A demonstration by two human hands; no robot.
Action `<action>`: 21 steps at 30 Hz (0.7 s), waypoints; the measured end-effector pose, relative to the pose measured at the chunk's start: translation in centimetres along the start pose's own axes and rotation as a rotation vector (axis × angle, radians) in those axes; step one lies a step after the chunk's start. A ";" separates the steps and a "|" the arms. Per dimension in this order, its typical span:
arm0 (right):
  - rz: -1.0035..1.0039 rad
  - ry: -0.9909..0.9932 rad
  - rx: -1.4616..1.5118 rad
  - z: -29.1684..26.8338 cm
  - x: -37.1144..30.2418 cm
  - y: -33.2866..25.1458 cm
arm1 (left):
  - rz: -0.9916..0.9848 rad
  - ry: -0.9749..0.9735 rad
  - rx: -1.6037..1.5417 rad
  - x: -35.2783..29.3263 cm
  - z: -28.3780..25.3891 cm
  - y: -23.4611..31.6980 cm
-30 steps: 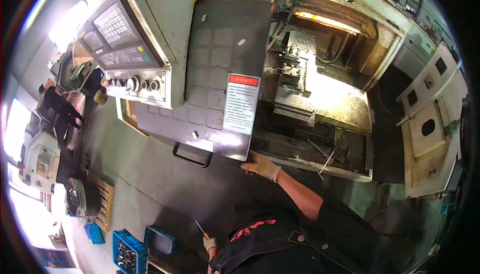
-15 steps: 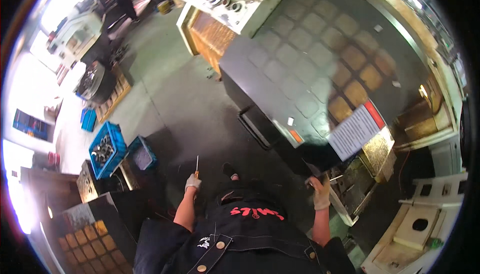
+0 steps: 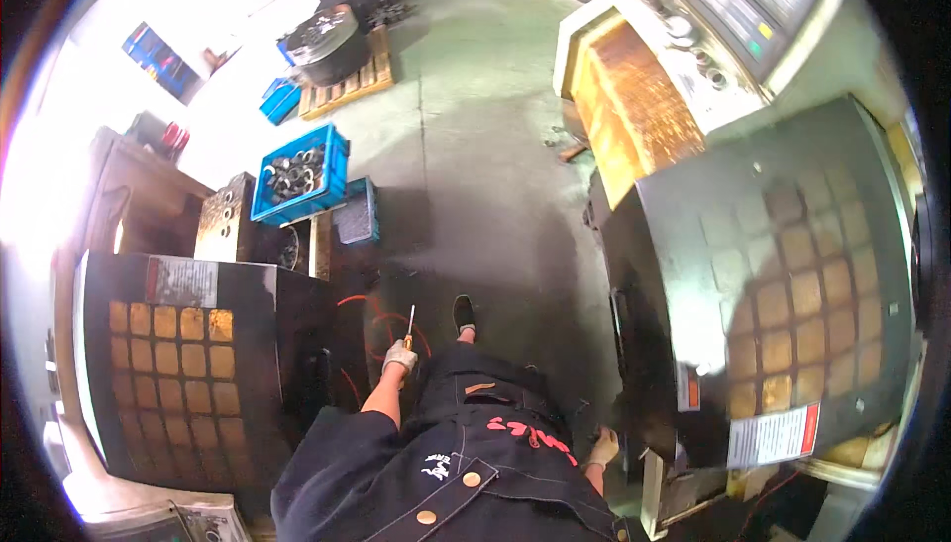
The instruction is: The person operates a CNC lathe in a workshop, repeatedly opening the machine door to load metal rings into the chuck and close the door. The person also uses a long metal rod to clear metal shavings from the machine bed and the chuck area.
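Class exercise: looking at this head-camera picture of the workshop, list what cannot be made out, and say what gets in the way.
- Right hand, head view: what it touches is hidden by the apron.
- Tool in the left hand: too thin to identify.
- Blue crate: metal parts too small to tell.
- Control panel: cut off by the fisheye rim.

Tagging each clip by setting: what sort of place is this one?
Most likely a machine shop floor. Large enclosed machines with grid-windowed doors stand on both sides, one with a button control panel, and a blue crate of metal parts sits on the concrete floor.
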State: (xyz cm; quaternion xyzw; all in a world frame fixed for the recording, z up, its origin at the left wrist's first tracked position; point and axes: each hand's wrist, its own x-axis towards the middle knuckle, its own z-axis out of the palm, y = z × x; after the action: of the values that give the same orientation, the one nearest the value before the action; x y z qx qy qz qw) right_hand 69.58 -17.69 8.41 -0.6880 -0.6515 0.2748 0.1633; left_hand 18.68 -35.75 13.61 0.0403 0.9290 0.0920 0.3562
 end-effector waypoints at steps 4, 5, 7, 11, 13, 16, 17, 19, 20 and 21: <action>0.383 -0.134 0.354 3.9 5.9 -10.4 | -0.059 -0.034 -0.159 1.1 -1.2 -1.1; 0.367 -0.197 0.355 4.8 7.1 -14.1 | -0.100 -0.026 -0.203 1.6 -1.6 -1.8; 0.324 -0.348 0.338 5.6 9.2 -23.3 | -0.192 0.059 -0.176 5.0 0.7 -7.1; 0.325 -0.618 0.474 12.0 15.8 -32.7 | -0.352 0.060 -0.352 6.0 2.4 -10.1; 0.228 -0.739 0.615 15.6 16.4 -39.5 | -0.429 0.099 -0.450 4.9 3.3 -11.1; 0.044 -1.002 0.458 20.9 15.4 -49.6 | -0.463 0.187 -0.655 3.3 4.6 -11.7; 0.001 -1.111 0.456 23.7 14.9 -52.4 | -0.498 0.203 -0.702 3.1 5.0 -12.0; -0.084 -1.306 0.384 29.0 12.9 -56.5 | -0.546 0.191 -0.753 2.9 5.4 -12.1; -0.133 -1.408 0.327 31.1 11.0 -58.6 | -0.571 0.181 -0.769 2.9 5.4 -12.3; -0.181 -1.509 0.271 33.0 8.5 -60.6 | -0.597 0.176 -0.779 2.7 5.3 -12.5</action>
State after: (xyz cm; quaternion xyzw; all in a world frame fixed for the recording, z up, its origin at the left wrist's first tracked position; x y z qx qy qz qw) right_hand 1.17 -7.76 16.04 -0.2323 -0.6009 0.7324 -0.2203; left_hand 20.10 -46.87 5.42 -0.3713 0.8231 0.3293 0.2761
